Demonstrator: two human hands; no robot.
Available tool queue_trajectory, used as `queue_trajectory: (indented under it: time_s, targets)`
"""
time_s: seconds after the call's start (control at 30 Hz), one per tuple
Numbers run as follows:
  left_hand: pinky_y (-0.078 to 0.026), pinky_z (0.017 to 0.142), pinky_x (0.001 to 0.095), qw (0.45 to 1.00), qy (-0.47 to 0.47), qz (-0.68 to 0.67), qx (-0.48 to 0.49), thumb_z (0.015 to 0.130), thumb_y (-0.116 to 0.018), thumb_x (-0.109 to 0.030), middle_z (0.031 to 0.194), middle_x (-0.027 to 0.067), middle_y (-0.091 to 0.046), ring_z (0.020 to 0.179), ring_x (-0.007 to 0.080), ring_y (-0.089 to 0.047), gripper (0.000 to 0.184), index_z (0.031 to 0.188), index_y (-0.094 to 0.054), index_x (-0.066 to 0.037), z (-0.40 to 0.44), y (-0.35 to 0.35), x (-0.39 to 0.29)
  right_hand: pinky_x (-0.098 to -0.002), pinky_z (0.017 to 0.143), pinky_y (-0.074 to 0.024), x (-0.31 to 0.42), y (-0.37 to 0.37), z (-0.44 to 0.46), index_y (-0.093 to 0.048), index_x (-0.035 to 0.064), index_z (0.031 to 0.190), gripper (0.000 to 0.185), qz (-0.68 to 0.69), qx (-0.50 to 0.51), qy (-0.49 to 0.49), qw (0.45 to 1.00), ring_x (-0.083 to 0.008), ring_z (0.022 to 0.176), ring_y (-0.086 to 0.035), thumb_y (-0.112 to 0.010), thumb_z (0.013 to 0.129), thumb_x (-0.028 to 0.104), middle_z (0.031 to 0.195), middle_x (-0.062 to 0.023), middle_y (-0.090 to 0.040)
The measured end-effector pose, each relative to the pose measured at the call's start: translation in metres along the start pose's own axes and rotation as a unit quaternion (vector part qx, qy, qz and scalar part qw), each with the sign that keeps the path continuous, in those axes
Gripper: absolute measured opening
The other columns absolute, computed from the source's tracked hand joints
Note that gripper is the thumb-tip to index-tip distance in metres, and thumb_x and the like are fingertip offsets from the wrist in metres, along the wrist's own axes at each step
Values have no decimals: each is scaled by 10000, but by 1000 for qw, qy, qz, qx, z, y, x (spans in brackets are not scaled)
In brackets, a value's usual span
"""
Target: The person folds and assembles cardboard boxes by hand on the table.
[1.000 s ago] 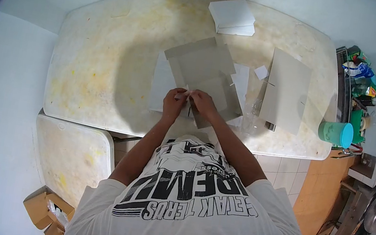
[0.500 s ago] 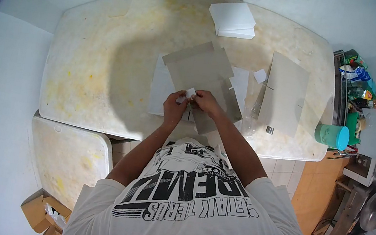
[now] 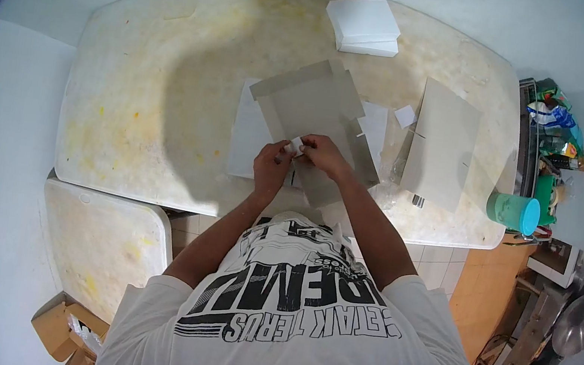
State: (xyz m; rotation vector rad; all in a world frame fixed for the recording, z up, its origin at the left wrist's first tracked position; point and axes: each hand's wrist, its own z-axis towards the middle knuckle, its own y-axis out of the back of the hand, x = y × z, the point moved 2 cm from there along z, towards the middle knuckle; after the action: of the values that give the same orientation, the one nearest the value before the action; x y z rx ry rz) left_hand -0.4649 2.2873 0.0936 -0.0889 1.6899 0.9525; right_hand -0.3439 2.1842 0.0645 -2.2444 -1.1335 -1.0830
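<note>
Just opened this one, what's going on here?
A person's left hand and right hand pinch a small white piece, possibly paper, above a notched grey cardboard sheet with folded edges. That sheet rests over something flat and white. Another grey cardboard sheet lies to the right, and stacked white boxes sit far back on the stained white table.

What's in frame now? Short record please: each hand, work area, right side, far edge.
left hand: pinching small white piece
right hand: fingers on the same piece
beneath hands: cut-out grey card, overlapping white card
right side: white square, then grey sheet, then teal tub
far edge: stacked white boxes
</note>
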Motion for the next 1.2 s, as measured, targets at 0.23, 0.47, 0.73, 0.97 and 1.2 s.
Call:
queue_trajectory:
  time_s: [0.23, 0.47, 0.73, 0.97, 1.2]
  targets:
    - [-524, 655, 377, 974, -13, 153, 169, 787, -645, -241, 766, 130, -639, 686, 290, -631, 263, 1032, -663, -147, 17, 18, -5, -274, 715, -511, -5, 4, -2, -573, -28, 1081, 267, -226, -22, 198, 954, -180, 843, -610, -593, 840, 86, 975, -124, -613]
    - [-505, 768, 398, 908, -103, 324, 245, 776, -622, -216, 885, 129, -640, 869, 306, -612, 191, 923, -679, -109, 39, 18, -9, -377, 818, -492, 5, -33, -89, -568, 27, 1010, 286, -253, -79, 167, 950, -281, 908, -630, -677, 784, 166, 960, -164, -646]
    - [-512, 588, 299, 931, 20, 56, 360, 853, -617, -220, 827, 105, -652, 645, 167, -629, 225, 971, -645, -31, 46, 30, -21, -357, 753, -518, -18, -13, -84, -531, 57, 1092, 323, -110, -146, 128, 975, -254, 854, -657, -642, 791, 92, 905, -138, -664]
    - [-501, 543, 279, 919, 13, -44, 391, 871, -615, -224, 809, 92, -649, 587, 140, -603, 319, 1079, -599, 18, 49, 22, 6, -294, 740, -474, -32, -18, -78, -472, 50, 1196, 437, -67, -154, 89, 982, -177, 858, -600, -633, 792, 89, 928, -130, -627]
    - [-500, 572, 269, 917, 8, -86, 390, 864, -616, -177, 807, 90, -652, 621, 128, -597, 289, 1064, -612, 33, 51, 16, 23, -283, 763, -465, -22, -28, -81, -464, 38, 1234, 488, -67, -145, 81, 984, -173, 867, -598, -643, 784, 95, 919, -128, -628]
